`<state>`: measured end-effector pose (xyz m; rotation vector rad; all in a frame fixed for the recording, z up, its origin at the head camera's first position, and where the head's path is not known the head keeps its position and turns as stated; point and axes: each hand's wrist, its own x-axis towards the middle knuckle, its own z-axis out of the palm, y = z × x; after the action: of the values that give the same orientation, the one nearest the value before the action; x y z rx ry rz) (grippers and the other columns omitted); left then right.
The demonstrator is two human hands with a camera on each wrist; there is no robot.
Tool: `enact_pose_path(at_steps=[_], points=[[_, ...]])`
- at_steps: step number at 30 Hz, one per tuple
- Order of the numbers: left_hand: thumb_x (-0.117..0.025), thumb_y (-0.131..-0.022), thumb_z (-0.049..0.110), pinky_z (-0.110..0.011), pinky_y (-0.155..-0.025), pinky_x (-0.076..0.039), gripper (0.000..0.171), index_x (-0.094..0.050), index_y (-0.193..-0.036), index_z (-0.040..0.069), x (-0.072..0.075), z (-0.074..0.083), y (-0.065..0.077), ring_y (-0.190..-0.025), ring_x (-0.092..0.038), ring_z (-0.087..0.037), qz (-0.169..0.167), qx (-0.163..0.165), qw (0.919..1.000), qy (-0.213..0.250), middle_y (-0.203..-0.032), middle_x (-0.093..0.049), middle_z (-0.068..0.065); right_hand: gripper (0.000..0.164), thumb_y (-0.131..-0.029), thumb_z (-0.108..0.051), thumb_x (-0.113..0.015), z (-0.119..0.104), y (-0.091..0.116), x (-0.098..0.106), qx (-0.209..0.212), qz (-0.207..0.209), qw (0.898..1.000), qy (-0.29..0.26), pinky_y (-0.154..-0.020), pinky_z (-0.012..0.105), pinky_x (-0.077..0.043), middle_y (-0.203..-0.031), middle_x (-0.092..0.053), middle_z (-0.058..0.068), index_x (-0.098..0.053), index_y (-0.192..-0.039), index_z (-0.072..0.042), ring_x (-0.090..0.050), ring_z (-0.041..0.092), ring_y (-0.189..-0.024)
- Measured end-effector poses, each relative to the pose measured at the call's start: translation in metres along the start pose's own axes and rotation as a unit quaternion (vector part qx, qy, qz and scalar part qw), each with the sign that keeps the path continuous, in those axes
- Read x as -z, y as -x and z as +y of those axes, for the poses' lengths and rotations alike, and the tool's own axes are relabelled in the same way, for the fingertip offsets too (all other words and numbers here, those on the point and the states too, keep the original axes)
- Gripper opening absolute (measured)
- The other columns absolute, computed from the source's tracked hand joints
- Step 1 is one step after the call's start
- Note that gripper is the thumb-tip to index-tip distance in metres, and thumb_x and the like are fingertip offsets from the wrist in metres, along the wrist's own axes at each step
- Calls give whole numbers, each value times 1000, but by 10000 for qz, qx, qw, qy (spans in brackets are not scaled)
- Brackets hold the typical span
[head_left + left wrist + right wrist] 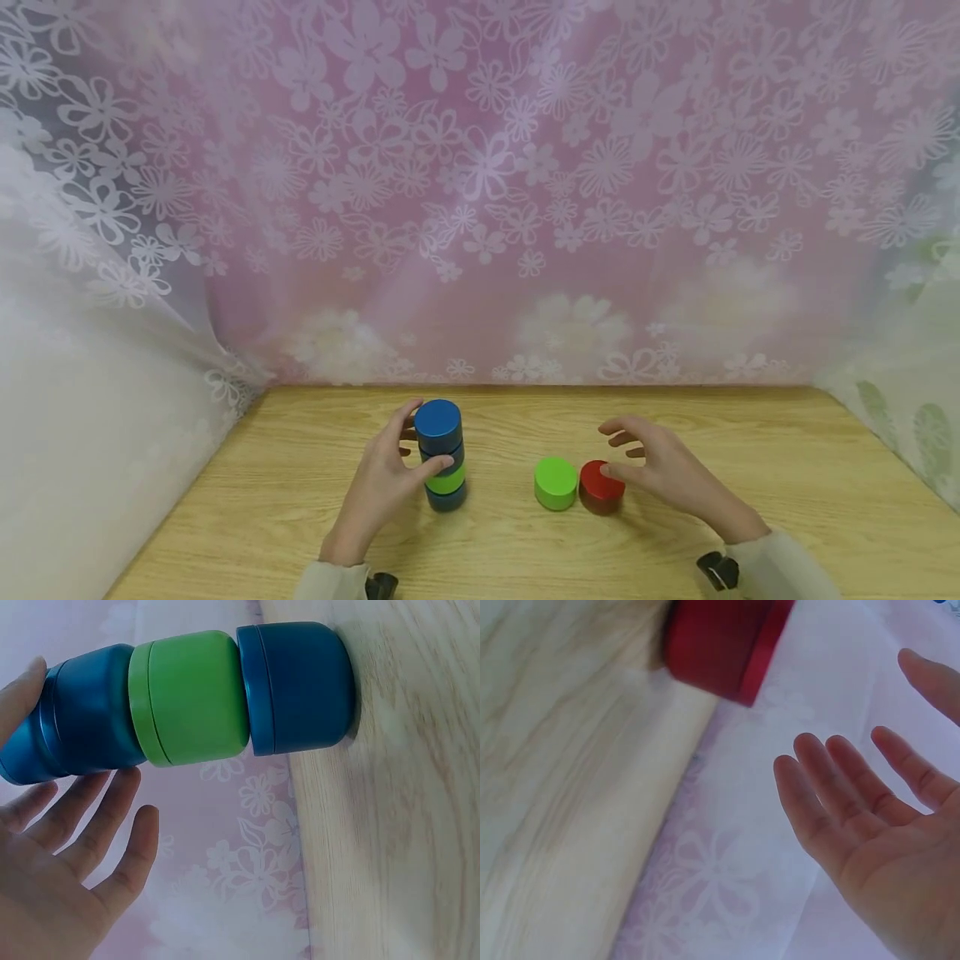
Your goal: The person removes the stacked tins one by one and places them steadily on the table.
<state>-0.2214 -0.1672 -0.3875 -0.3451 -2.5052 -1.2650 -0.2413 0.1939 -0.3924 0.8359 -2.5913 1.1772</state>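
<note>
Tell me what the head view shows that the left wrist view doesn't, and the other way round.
Only the head view shows the loose bright green cylinder, the glossy red cylinder, the bare right hand, the pale sleeves and the round top of the blue and green stack of four cylinders.

Only the left wrist view shows the palm side of the bare left hand and a clear seam around the stack's green cylinder.

Both show that stack, the left hand, the wood-grain table and the pink flower-patterned sheet.
</note>
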Motion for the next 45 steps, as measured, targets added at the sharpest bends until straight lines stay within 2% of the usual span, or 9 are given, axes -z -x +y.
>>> enact_pose_path(at_steps=[6, 15, 22, 29, 39, 45], points=[[-89, -81, 17, -53, -81, -55, 79, -47, -146, 4, 1, -3, 2, -106, -64, -32, -52, -136, 9999, -46, -119, -66, -15, 38, -84, -6, -82, -10, -7, -3, 106, 252, 9996, -66, -81, 43, -58, -117, -67, 13, -65, -118, 1, -65, 38, -101], [-90, -79, 14, -50, -78, -56, 78, -48, -145, 8, 2, -6, 3, -102, -66, -30, -81, -83, 9999, -96, -114, -68, -13, 40, -85, -2, -80, -28, -19, -4, 18, 322, 9993, -166, -86, 50, -56, -120, -66, 14, -64, -121, 1, -64, 37, -106], [-89, -79, 14, -52, -78, -55, 78, -48, -144, 4, 4, -11, 7, -100, -67, -33, -144, -69, 9999, 43, -117, -67, -17, 41, -82, 2, -81, -36, -28, -12, 280, 578, 9977, -208, -85, 49, -57, -118, -67, 13, -64, -119, 1, -65, 35, -105], [-89, -79, 12, -50, -77, -56, 76, -49, -142, -2, 1, -15, 10, -99, -67, -33, -180, 32, 9998, 78, -117, -68, -18, 40, -84, 1, -81, -45, -34, -20, 346, 692, 9961, -414, -87, 48, -57, -119, -67, 12, -64, -121, -1, -64, 34, -107], [-90, -78, 11, -50, -78, -56, 72, -54, -139, 3, -3, -16, 14, -99, -66, -30, -177, 208, 9992, 284, -116, -69, -13, 44, -86, -1, -79, -59, -46, -34, 309, 679, 9934, -871, -91, 49, -55, -121, -65, 11, -63, -127, -2, -61, 32, -113], [-90, -78, 12, -49, -79, -56, 70, -55, -138, 2, -3, -15, 14, -101, -66, -30, -230, 328, 9987, 301, -117, -68, -13, 42, -87, 0, -79, -67, -53, -42, 576, 759, 9896, -1074, -90, 50, -55, -120, -66, 13, -63, -126, 0, -61, 37, -112]])
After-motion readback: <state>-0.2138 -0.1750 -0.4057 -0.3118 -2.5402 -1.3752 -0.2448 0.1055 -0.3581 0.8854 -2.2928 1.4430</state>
